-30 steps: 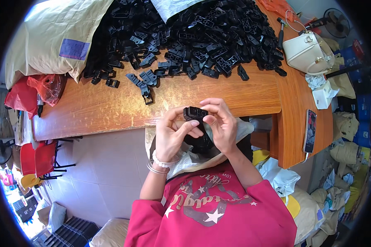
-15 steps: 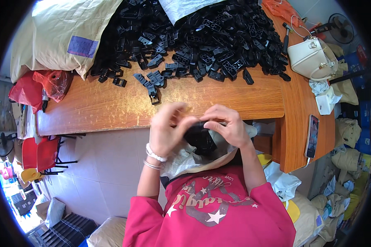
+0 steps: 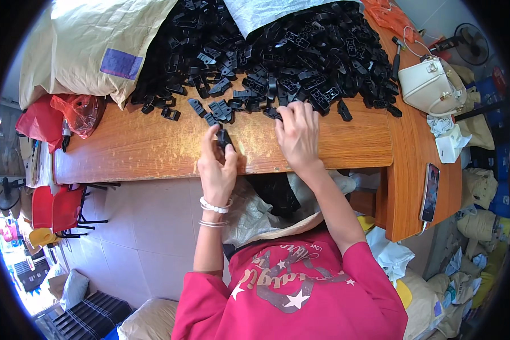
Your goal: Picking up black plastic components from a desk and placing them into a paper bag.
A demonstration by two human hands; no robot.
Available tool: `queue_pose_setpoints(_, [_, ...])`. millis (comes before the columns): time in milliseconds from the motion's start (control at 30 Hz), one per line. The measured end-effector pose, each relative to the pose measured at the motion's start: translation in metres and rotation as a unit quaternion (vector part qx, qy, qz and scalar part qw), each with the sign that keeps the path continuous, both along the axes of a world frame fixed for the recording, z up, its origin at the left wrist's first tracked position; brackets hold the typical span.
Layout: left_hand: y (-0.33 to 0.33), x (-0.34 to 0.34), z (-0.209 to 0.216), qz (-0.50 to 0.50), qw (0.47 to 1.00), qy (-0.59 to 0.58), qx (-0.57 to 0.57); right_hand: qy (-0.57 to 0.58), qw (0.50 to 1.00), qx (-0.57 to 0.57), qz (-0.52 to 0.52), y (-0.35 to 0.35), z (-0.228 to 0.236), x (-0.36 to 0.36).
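While the person's red shirt (image 3: 300, 294) fills the lower edge of the view, both forearms reach up from it to the near edge of a wooden table (image 3: 153, 153). Below that edge, between the arms, an open sack (image 3: 249, 209) sits at the person's lap with dark pieces inside. The left hand (image 3: 217, 167), with bead bracelets (image 3: 215, 207) on its wrist, has its fingers closed on a small black plastic clip (image 3: 224, 138), pinched between thumb and fingertips just above the table's front edge. The right hand (image 3: 298, 133) lies palm down on the wood a little farther in, fingers curled loosely over black pieces at the near rim of the heap; I cannot tell whether it grips one of them or only rests on them. Just beyond both hands, a few loose clips lie scattered on the bare wood, and behind them a large heap of black plastic parts (image 3: 277, 51) covers the far half of the table. At the far left, a tan sack (image 3: 90, 51) with a purple patch lies against the heap, with red plastic bags (image 3: 56, 116) beside it at the table's left end. To the right, a white handbag (image 3: 430, 85) stands near the heap, a small white box (image 3: 450, 144) sits nearer, and a phone (image 3: 429, 191) lies on the table's right wing.
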State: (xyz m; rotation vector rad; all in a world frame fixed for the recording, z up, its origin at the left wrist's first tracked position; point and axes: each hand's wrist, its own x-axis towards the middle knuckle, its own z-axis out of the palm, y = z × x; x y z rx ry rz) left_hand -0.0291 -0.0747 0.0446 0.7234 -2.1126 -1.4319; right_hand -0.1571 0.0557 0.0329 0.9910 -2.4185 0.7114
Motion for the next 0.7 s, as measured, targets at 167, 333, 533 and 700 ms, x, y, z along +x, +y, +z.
queue_pose_setpoints(167, [0.008,0.001,0.001,-0.143,0.965,0.119,0.186,-0.055,0.998,-0.022,-0.018,0.015,0.003,0.011])
queue_pose_setpoints(333, [0.015,0.007,0.010,-0.139,0.990,0.012,0.032,-0.442,0.821,-0.354,0.076,0.033,0.006,0.021])
queue_pose_setpoints(533, [0.028,0.009,0.015,-0.170,0.918,0.091,0.347,-0.568,0.697,-0.405,0.165,0.051,0.029,0.046])
queue_pose_setpoints(700, [0.034,0.010,0.018,-0.224,0.911,0.068,0.339,-0.479,0.811,-0.300,0.150,0.057,0.024,0.050])
